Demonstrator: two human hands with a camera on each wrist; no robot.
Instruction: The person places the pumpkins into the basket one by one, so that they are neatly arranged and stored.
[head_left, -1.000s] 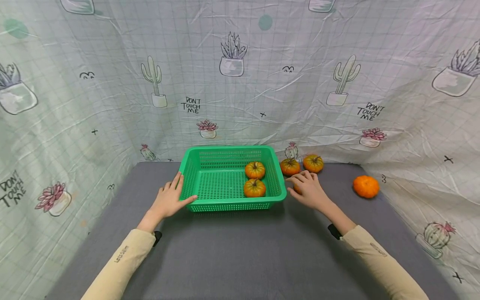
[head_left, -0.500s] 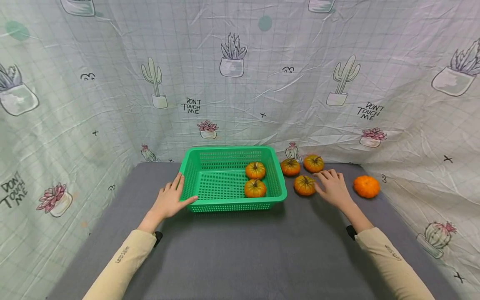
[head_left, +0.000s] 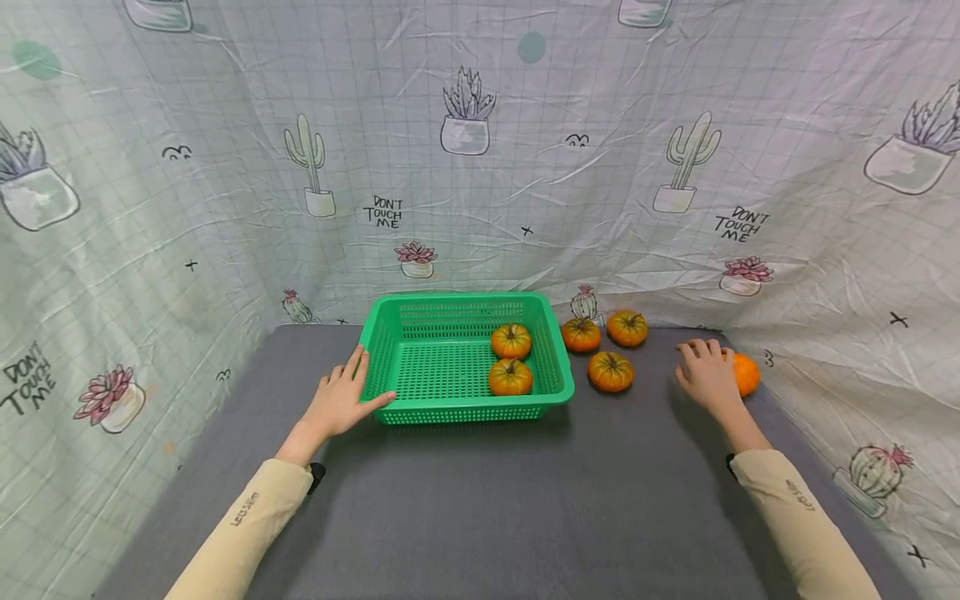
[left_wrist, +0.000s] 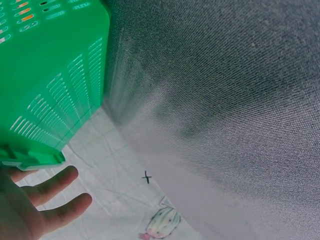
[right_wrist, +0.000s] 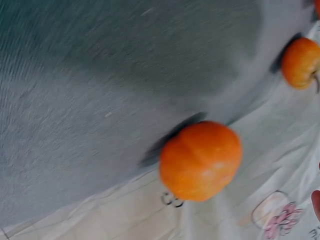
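My left hand point(head_left: 340, 401) rests on the left end of a green plastic basket point(head_left: 465, 401), thumb over the near rim and fingers along the side; the left wrist view shows spread fingers point(left_wrist: 65, 212) beside the basket wall point(left_wrist: 55, 85). Inside, at the right, sit two orange-green pumpkins, a far pumpkin point(head_left: 511, 341) and a near pumpkin point(head_left: 511, 377). My right hand point(head_left: 708, 379) hovers with relaxed fingers and nothing in them, just left of a bright orange pumpkin point(head_left: 745, 375) that it partly hides. The right wrist view shows this pumpkin point(right_wrist: 200, 161) whole, apart from the hand.
Right of the basket, on the grey table point(head_left: 480, 508), stand three orange-green pumpkins: one beside the basket point(head_left: 581, 335), one farther back point(head_left: 627, 328) and one nearer point(head_left: 611, 372). A cactus-print cloth point(head_left: 480, 225) hangs behind and along both sides.
My right hand has let go of the nearer pumpkin beside the basket and moved right to the bright orange pumpkin. My left hand has stayed on the basket.
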